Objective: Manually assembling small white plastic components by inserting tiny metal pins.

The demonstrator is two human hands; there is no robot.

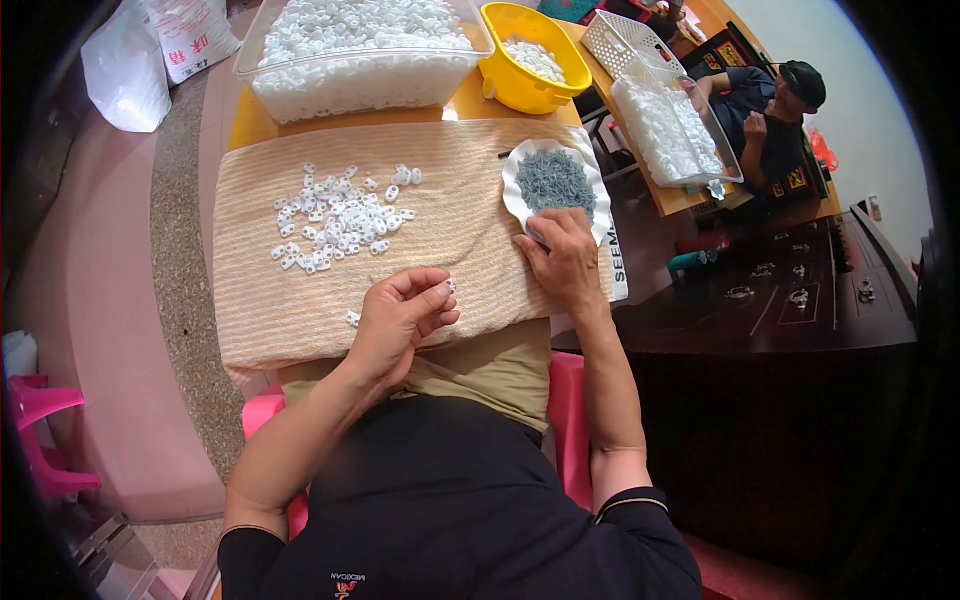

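Close in, left hand hovers over the near edge of the striped cloth, fingers pinched together on one small white plastic piece. Right hand rests at the cloth's right edge, fingertips pressed down at the near rim of the scalloped white dish; fingers together and curled, but whether they grip anything cannot be told. Dish holds a heap of small grey parts. Loose scatter of white pieces lies on the cloth's far-left half, well apart from both hands; one stray piece sits just beside the left wrist. Beyond the cloth, on the counter: clear tub full of white pieces, yellow basin to its right. A second person sits past the dish, at another clear tub. Judgement: the white piece looks light, stiff, smooth, likely slippery; best taken by its outer edges with fingertip pads, a light pinch only. Grey parts appear tiny and prone to scatter.
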